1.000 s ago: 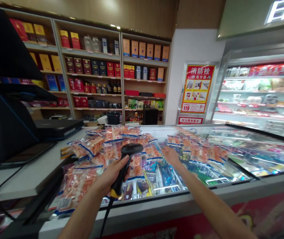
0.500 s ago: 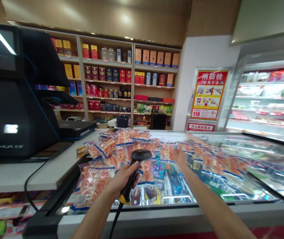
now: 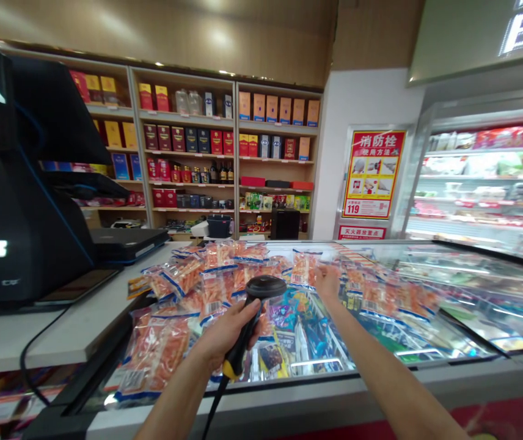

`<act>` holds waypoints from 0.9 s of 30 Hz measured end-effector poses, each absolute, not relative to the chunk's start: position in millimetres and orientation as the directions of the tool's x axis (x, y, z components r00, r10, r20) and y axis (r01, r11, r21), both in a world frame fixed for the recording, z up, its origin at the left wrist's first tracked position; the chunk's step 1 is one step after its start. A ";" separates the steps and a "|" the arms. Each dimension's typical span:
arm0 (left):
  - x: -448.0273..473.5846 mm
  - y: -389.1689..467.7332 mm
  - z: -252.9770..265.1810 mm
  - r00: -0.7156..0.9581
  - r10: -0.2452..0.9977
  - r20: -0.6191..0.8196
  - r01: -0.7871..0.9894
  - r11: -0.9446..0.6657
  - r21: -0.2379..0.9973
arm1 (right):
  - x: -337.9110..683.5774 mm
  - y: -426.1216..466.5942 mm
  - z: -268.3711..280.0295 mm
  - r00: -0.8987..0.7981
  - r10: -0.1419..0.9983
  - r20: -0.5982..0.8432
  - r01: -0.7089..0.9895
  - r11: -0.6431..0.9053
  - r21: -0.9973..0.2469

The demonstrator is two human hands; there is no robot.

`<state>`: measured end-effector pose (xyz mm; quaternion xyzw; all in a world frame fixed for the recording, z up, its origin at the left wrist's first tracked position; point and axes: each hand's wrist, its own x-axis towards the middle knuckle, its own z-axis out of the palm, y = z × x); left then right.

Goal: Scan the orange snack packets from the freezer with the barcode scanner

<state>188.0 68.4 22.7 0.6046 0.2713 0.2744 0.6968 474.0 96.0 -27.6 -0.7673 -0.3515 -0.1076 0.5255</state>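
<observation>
Freezer front: the pale rim of the chest freezer [image 3: 289, 394] runs across the foreground, with a red panel below it.
Cable: a black cord [image 3: 215, 403] hangs from the bottom of the scanner and passes over that rim.
Left hand: the person's left hand [image 3: 225, 330] is wrapped around a grip, the thumb lying along its upper side.
Scanner: the black-and-yellow scanner [image 3: 266, 286] stands tilted in that hand, its round head uppermost, above the glass.
Under the glass: colourful bags [image 3: 316, 333], blue ones among them, lie inside the freezer.
Counter: a pale countertop [image 3: 91, 330] adjoins the freezer on the left and carries a black register terminal [image 3: 23, 214].
Left heap: clear packets of orange-pink food [image 3: 215, 284] with blue edges lie piled on the glass, overlapping one another.
Right hand: the person's right hand [image 3: 328, 283] has its fingers drawn together, pinching the right edge of one packet.
Held packet: the pinched packet [image 3: 304, 267] is between the left heap and the right group, its barcode side facing the person; whether it clears the glass cannot be told.
Right group: similar packets [image 3: 376, 293] lie on the glass beyond the right wrist.
Back wall: shelves of boxes and bottles [image 3: 188, 137] stand left of a red-and-yellow poster [image 3: 370, 174]; a lit display fridge [image 3: 486, 183] stands further right.
</observation>
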 end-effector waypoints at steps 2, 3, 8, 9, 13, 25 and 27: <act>189.2 68.3 24.9 0.706 0.706 -0.053 -0.044 0.118 0.992 | 473.1 97.0 -28.3 0.726 0.434 0.533 0.657 -0.209 -0.724; 189.8 68.4 26.1 0.705 0.707 -0.054 -0.041 0.117 0.992 | 472.7 97.3 -28.4 0.724 0.440 0.531 0.660 -0.216 -0.720; 194.3 70.8 29.8 0.675 0.734 -0.071 -0.045 0.137 0.990 | 481.5 93.7 -22.8 0.738 0.436 0.515 0.655 -0.284 -0.700; 195.6 71.6 29.7 0.668 0.740 -0.073 -0.047 0.140 0.989 | 486.8 91.8 -20.0 0.747 0.425 0.511 0.649 -0.302 -0.698; 201.4 74.8 27.2 0.662 0.745 -0.079 -0.045 0.145 0.988 | 517.9 82.6 -6.5 0.784 0.379 0.492 0.619 -0.410 -0.670; 206.5 82.7 26.2 0.620 0.775 -0.123 -0.041 0.189 0.981 | 567.1 67.6 -21.8 0.804 0.398 0.442 0.591 -0.618 -0.518; 203.7 84.9 25.8 0.608 0.783 -0.131 -0.045 0.198 0.979 | 562.6 69.7 -19.3 0.781 0.342 0.522 0.611 -0.592 -0.526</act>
